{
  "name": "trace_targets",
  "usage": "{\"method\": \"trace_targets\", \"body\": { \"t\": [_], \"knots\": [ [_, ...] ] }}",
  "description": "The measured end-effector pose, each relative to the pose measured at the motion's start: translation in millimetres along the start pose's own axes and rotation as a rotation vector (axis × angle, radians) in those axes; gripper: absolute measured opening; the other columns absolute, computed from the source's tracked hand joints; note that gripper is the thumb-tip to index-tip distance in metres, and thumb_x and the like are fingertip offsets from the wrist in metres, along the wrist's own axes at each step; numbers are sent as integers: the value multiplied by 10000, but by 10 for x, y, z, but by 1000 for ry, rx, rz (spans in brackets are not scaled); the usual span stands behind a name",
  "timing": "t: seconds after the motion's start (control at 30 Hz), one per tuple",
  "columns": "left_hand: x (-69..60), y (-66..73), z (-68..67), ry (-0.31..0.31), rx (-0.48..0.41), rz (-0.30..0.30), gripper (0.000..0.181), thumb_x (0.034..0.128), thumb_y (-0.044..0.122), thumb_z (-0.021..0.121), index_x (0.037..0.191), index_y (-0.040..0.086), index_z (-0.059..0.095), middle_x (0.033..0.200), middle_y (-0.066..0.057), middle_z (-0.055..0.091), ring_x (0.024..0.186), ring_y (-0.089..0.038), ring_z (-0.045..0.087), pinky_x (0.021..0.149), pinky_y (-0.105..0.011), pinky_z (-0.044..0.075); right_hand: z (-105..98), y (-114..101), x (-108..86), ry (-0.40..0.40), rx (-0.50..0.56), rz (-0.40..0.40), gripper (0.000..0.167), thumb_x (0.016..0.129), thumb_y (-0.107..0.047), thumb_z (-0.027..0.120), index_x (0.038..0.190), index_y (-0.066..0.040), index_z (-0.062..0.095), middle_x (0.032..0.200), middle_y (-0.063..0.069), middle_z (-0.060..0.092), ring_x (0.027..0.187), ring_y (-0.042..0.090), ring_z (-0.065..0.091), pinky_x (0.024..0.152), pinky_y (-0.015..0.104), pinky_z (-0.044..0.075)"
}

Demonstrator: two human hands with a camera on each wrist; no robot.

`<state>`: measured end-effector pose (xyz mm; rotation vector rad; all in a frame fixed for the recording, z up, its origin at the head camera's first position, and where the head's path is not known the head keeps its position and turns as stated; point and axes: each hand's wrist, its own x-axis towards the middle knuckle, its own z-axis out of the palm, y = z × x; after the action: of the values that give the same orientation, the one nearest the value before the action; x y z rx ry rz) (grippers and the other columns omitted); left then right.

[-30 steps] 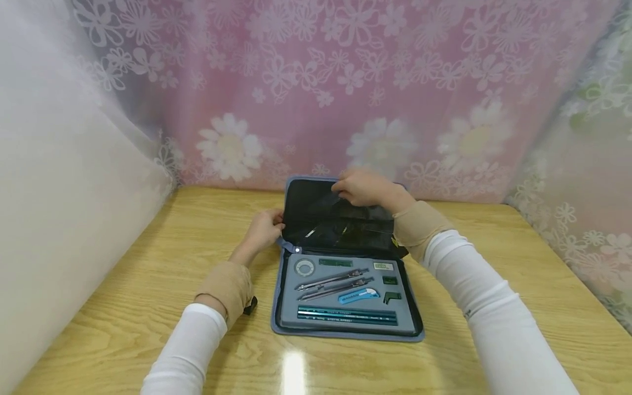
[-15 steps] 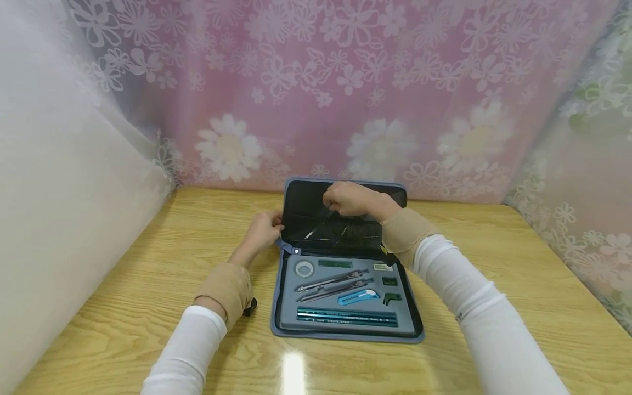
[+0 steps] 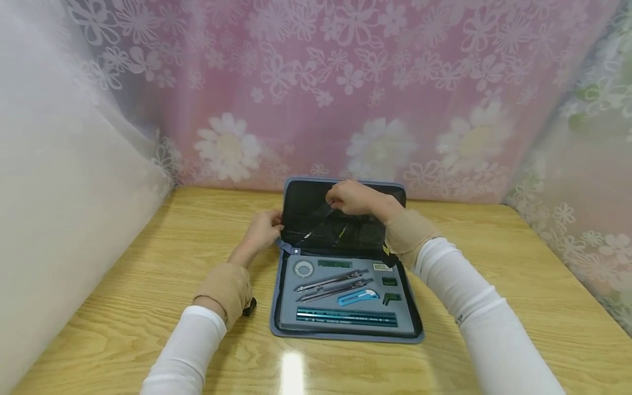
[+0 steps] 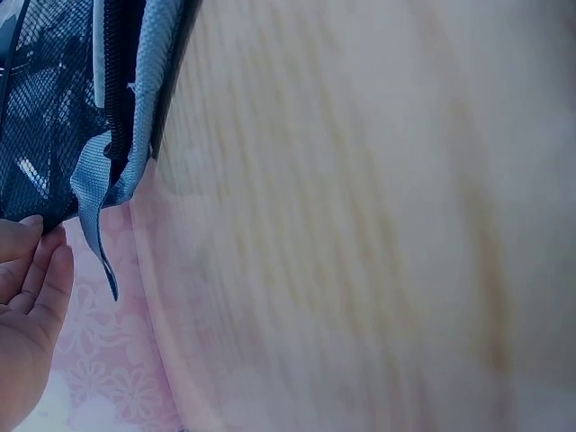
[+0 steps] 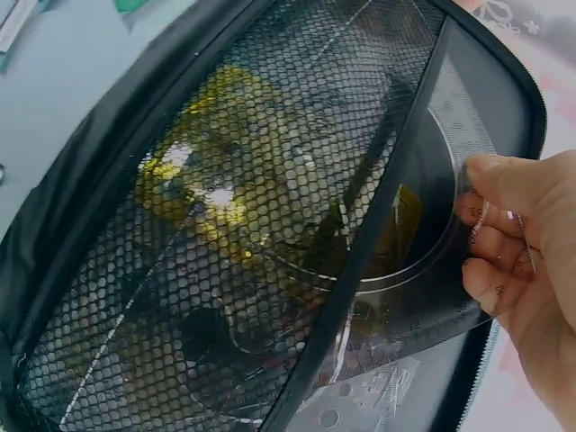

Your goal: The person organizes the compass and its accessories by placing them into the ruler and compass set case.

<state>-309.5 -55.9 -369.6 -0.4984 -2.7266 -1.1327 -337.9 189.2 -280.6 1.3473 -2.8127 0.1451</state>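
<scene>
The zip-up drawing-set case [image 3: 345,333] lies unzipped and spread on the table, its dark lid [image 3: 308,200] raised at the back. My left hand [image 3: 261,229] pinches the lid's left edge; in the left wrist view, thumb and fingertips meet at the corner by the mesh. My right hand [image 3: 353,197] is over the lid. The right wrist view has it pinching a clear ruler [image 5: 463,112] with scale marks and a curved cut-out, partly inside the mesh pocket [image 5: 243,171]. Yellow-tinted and other clear pieces sit behind the mesh, their shapes unclear.
The grey tray [image 3: 291,296] holds a round tape-like ring [image 3: 303,269], two compasses [image 3: 333,285], a blue utility knife [image 3: 359,297], dark green pencils [image 3: 345,316], an eraser [image 3: 382,267] and small green pieces. A pink floral curtain [image 3: 296,109] hangs directly behind the table [image 3: 163,307].
My right hand has come down and a little left across the lid, still pinching the clear ruler, then shifted slightly up and right. The left hand keeps its place at the lid's edge.
</scene>
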Motion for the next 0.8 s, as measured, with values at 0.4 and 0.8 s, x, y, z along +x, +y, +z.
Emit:
{"method": "trace_targets", "body": {
  "t": [0.4, 0.8],
  "knots": [
    [-9, 9, 20, -20, -15, -16, 213, 844, -54, 567, 1050, -54, 626, 926, -168, 653, 859, -264, 599, 693, -328, 493, 76, -86, 51, -125, -34, 35, 163, 930, -24, 485, 869, -83, 624, 768, 15, 518, 673, 156, 421, 647, 324, 350],
    [44, -37, -12, -9, -9, -18, 258, 832, -70, 561, 1084, -65, 617, 929, -175, 652, 854, -257, 590, 699, -328, 483, 161, -145, 86, -126, -38, 67, 129, 934, -44, 511, 942, -70, 637, 875, 46, 575, 780, 178, 506, 727, 335, 427]
  ]
}}
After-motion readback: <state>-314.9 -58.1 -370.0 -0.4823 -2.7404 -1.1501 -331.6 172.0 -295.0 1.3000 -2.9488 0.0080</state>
